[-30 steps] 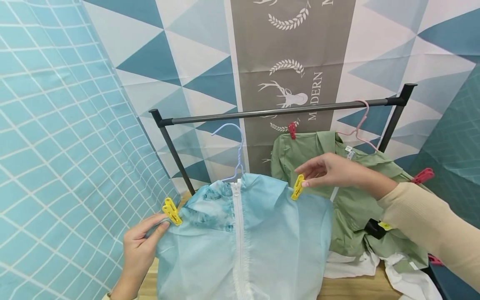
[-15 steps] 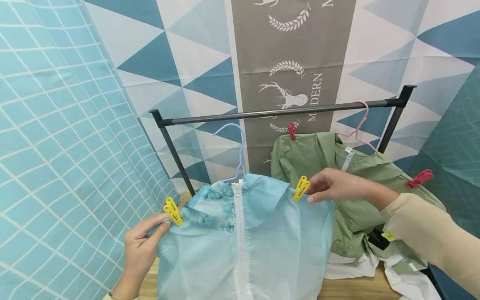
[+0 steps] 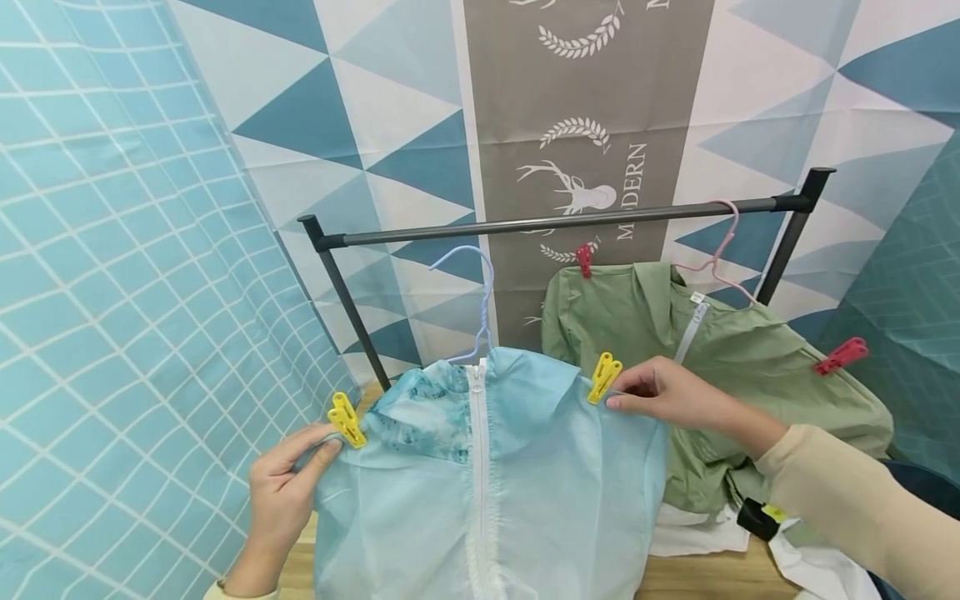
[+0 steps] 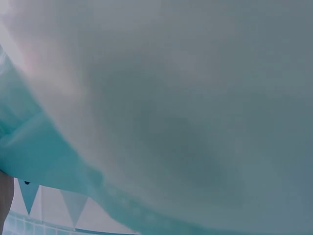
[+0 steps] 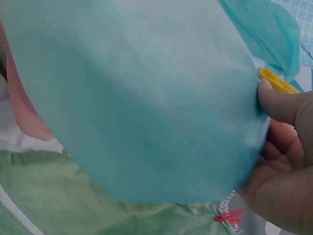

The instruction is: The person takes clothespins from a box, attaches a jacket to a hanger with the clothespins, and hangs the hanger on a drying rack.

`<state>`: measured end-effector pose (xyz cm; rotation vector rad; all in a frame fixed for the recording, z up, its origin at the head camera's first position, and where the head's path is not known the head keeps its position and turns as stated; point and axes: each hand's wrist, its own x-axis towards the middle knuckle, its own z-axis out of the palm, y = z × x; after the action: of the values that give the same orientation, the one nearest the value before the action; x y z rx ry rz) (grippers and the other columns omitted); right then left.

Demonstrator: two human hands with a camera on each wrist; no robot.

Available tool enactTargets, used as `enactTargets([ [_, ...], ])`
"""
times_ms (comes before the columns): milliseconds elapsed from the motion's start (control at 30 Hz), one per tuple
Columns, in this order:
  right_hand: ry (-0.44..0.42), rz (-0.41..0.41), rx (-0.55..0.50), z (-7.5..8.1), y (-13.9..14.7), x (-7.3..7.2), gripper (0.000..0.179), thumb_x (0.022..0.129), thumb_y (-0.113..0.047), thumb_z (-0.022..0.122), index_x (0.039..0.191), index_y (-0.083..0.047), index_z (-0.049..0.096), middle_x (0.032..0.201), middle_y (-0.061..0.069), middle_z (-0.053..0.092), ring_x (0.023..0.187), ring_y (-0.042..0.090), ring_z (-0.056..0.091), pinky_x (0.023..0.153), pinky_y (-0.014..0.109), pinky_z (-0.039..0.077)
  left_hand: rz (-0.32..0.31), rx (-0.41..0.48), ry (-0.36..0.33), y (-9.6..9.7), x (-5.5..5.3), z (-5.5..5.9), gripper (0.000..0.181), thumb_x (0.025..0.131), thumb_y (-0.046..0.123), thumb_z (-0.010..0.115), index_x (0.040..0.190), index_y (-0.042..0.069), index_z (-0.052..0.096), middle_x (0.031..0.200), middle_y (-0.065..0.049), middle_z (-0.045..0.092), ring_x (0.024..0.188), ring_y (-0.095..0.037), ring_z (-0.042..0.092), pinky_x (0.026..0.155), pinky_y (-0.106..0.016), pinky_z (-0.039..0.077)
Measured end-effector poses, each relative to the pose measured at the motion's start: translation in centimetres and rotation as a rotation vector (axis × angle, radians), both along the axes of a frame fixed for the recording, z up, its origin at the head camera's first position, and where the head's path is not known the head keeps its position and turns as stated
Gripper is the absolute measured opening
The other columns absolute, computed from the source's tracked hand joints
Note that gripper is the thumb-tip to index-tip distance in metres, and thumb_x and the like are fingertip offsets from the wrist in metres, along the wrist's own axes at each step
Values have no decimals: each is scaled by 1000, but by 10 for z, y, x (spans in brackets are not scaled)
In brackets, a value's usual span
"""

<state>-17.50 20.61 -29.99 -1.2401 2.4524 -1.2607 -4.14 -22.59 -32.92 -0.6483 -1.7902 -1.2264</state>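
A pale blue zip jacket [image 3: 540, 483] with a tie-dyed collar flap hangs on a lavender wire hanger [image 3: 485, 308], its hook free of any bar. My left hand [image 3: 281, 483] pinches the jacket's left-side shoulder, right beside a yellow clothespin [image 3: 347, 420]. On the other shoulder my right hand [image 3: 663, 396] pinches the fabric between thumb and fingers, next to a second yellow clothespin [image 3: 604, 377]. Blue cloth [image 5: 146, 107] spreads from the right hand in the right wrist view. In the left wrist view, blurred jacket cloth [image 4: 171, 117] covers nearly everything.
Behind the jacket stands a black clothes rack [image 3: 525, 226]. A green jacket [image 3: 720, 367] hangs from its right end on a pink hanger [image 3: 724, 242], with red clothespins [image 3: 842, 356] at its shoulders. White cloth [image 3: 697, 533] lies on the wooden surface [image 3: 712, 579] below.
My right hand has let go of the yellow clothespin, moved slightly right and down, and now pinches the shoulder fabric. The left hand keeps its hold.
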Motion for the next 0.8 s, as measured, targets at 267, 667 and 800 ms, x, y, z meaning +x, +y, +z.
enactTargets([
  [267,253,-266,-106,-4,-14,16,9,85,-8,71,92,-6,77,90,11,75,76,-11,57,61,18,50,260,-61,-192,-2,5,1,13,84,-16,60,92,-10,68,96,28,66,88,7,63,78,-9,49],
  [667,296,-383,-206,-17,-6,23,7,81,-2,74,87,-1,76,84,-2,73,71,-11,55,57,14,45,77,9,-325,-9,6,11,30,92,-8,54,121,-6,62,118,10,69,117,-4,60,100,-12,44],
  [800,283,-397,-224,-22,-2,25,7,80,0,73,86,0,75,85,-17,70,76,-14,57,60,11,46,131,74,-365,-8,5,12,23,95,-4,52,114,-10,64,107,13,71,102,0,65,85,-11,50],
])
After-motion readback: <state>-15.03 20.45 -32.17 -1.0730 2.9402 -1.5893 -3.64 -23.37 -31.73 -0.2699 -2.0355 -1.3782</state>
